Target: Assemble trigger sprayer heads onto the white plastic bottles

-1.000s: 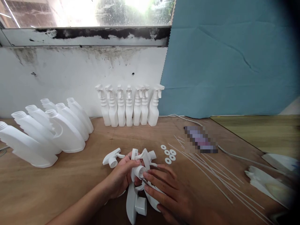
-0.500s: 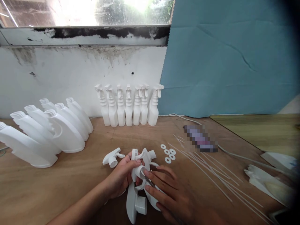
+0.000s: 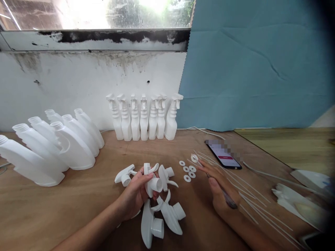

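Observation:
My left hand (image 3: 138,191) is closed around a white trigger spray head (image 3: 149,183), its round collar turned to the right. My right hand (image 3: 222,193) grips slim grey tweezers (image 3: 227,198), tips pointing away to the upper left. At the tips is a white ring washer (image 3: 194,158), just above several similar flat washers (image 3: 186,169) lying on the table. More loose spray heads lie around my left hand: one to the left (image 3: 124,175), one to the right (image 3: 165,177), and two nearer me, a left one (image 3: 149,226) and a right one (image 3: 171,212).
Several open white bottles (image 3: 75,150) stand at the left. Against the wall is a row of bottles with spray heads (image 3: 143,122). Thin white tubes (image 3: 258,205) lie on the right, near a phone (image 3: 225,157), a cable (image 3: 264,173) and a plastic bag (image 3: 295,205).
My right hand has moved right, from the spray head's collar to the washers, with the tweezers. A washer now shows at the tips. My left hand still holds the spray head.

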`<move>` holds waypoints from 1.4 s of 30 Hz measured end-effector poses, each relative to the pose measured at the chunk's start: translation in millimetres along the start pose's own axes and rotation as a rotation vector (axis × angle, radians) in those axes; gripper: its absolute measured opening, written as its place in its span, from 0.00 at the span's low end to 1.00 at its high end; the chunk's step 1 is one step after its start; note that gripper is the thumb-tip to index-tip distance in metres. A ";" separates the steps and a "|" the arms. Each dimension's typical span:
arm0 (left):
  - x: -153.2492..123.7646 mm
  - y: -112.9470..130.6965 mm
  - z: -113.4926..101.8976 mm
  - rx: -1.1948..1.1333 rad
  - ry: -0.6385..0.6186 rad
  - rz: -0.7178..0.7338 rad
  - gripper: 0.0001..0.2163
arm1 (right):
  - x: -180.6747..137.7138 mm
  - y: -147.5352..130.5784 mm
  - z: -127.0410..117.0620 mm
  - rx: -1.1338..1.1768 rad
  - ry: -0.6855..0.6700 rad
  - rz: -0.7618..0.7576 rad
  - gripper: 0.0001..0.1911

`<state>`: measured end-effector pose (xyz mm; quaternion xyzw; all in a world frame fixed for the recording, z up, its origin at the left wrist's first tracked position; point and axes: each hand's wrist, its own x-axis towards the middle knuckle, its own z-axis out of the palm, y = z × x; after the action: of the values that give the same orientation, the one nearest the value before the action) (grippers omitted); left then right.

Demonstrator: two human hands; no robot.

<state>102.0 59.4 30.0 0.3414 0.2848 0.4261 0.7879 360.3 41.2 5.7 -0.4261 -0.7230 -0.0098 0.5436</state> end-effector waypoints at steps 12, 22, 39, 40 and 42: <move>-1.4 2.3 2.7 0.026 -0.017 -0.029 0.07 | -3.4 12.7 7.5 0.102 0.126 0.332 0.19; 0.3 -1.3 -3.3 0.000 -0.043 0.005 0.06 | 3.9 15.7 3.4 0.066 0.315 0.517 0.22; -0.1 1.1 0.4 -0.004 -0.038 -0.006 0.05 | 6.2 22.5 7.4 -0.062 0.281 0.614 0.23; 0.1 1.1 0.4 -0.003 -0.042 -0.004 0.05 | 4.9 21.1 7.9 -0.047 0.275 0.606 0.23; 0.7 1.0 0.0 0.000 -0.051 0.001 0.05 | 2.5 17.8 9.5 -0.014 0.248 0.586 0.22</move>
<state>101.9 60.4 30.7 0.3524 0.2646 0.4176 0.7946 364.0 58.6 -4.2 -0.6157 -0.4977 0.0904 0.6041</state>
